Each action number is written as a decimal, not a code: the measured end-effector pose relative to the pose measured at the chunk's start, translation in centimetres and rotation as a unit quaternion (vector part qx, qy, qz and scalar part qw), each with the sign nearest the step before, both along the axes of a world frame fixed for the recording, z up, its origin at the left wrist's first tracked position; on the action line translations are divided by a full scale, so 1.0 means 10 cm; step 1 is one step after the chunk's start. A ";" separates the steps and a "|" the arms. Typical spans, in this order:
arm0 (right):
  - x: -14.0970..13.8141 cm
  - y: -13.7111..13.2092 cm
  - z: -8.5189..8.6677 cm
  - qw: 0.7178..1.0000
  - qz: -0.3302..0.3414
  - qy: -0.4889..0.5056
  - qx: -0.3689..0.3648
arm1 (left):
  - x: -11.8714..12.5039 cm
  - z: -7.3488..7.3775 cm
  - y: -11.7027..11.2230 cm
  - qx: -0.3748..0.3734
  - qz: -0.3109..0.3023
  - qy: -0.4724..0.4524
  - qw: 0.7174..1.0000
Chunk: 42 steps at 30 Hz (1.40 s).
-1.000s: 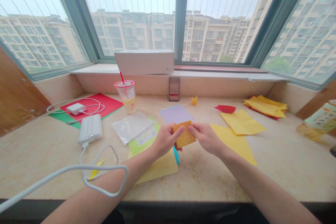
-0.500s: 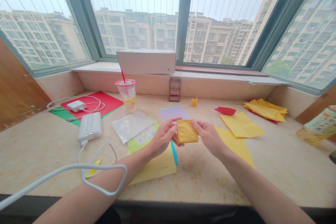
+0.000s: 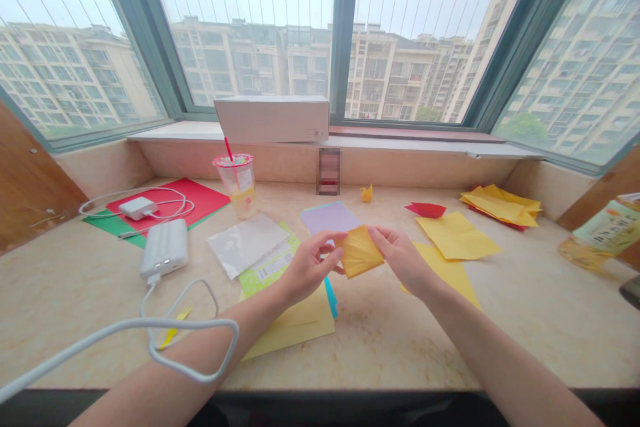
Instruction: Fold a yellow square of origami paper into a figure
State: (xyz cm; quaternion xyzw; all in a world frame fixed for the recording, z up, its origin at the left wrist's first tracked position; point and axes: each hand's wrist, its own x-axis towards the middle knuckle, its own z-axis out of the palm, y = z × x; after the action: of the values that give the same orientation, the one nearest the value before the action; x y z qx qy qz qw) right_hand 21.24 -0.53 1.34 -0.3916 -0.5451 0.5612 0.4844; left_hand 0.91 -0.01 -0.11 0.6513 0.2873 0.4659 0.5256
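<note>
A small folded square of yellow paper (image 3: 363, 253) is held up over the table between both hands. My left hand (image 3: 314, 259) pinches its left edge, the fingers partly behind it. On the opposite side my right hand (image 3: 400, 255) grips the upper right corner between thumb and fingers. Creases run across the paper's face, and it sits slightly tilted. Below and left of it lie a pale yellow sheet (image 3: 295, 330) and a purple sheet (image 3: 330, 217). Flat yellow paper (image 3: 457, 235) rests to the right of my right hand.
A lidded cup with a straw (image 3: 237, 187), a white power bank (image 3: 165, 250) and its looping cable (image 3: 100, 330) are at left. Toward the back stand a small yellow folded figure (image 3: 367, 194) and a white box (image 3: 273, 120). A bottle (image 3: 603, 233) is at far right.
The folded paper has turned in my hands, its right side now tilted upward, and looks slightly wider. The whole view has shifted a little.
</note>
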 end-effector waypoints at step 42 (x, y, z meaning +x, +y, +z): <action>0.11 -0.10 0.04 0.904 0.006 -0.273 0.329 | -0.04 0.08 0.07 -0.063 0.107 0.001 0.992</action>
State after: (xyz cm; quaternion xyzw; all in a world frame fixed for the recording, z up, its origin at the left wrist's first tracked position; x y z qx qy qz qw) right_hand 22.38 -1.54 1.70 -0.3445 -0.8119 0.2240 0.4148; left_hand 0.48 0.72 0.68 0.5829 0.3845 0.4999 0.5124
